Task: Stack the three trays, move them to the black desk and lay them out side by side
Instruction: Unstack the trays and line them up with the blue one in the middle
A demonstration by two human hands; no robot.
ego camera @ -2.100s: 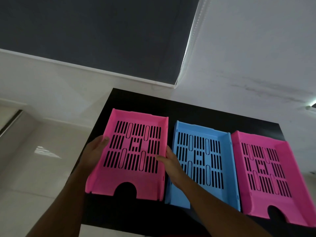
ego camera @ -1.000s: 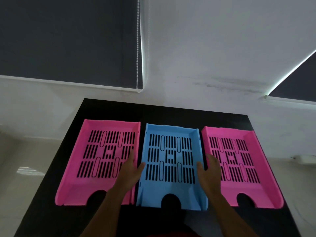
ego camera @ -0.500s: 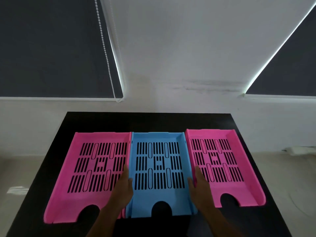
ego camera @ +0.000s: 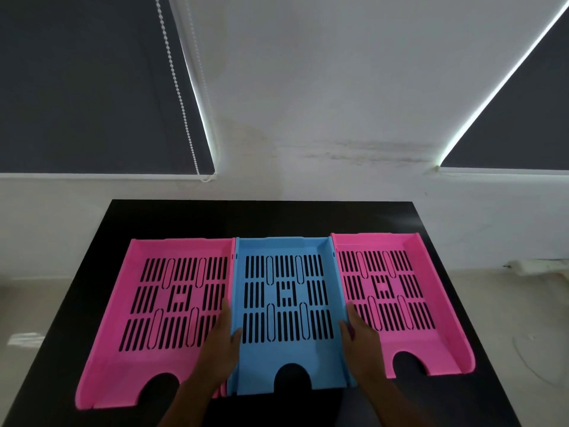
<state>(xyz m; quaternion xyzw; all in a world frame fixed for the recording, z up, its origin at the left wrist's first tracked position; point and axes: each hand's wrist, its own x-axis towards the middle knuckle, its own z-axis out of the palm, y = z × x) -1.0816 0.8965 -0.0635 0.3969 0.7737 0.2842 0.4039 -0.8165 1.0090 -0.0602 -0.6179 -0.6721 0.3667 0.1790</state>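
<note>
Three slotted trays lie side by side on the black desk point(ego camera: 415, 405). The left pink tray point(ego camera: 123, 374) and the right pink tray point(ego camera: 443, 349) flank the blue tray point(ego camera: 261, 365) in the middle, their walls touching. My left hand point(ego camera: 220, 352) grips the blue tray's left wall, thumb inside, fingers over the left pink tray's floor. My right hand point(ego camera: 361, 343) grips its right wall, fingers lying on the right pink tray. All trays rest flat, with their notched fronts toward me.
A white wall rises behind the desk, with dark roller blinds point(ego camera: 92, 87) at left and right and a bead chain point(ego camera: 177, 87) hanging down. Pale floor lies on both sides of the desk. A bare black strip runs behind the trays.
My hands went from the left pink tray to both sides of the blue tray. The blue tray now sits square and tight between the pink ones. The view has swung to face the desk.
</note>
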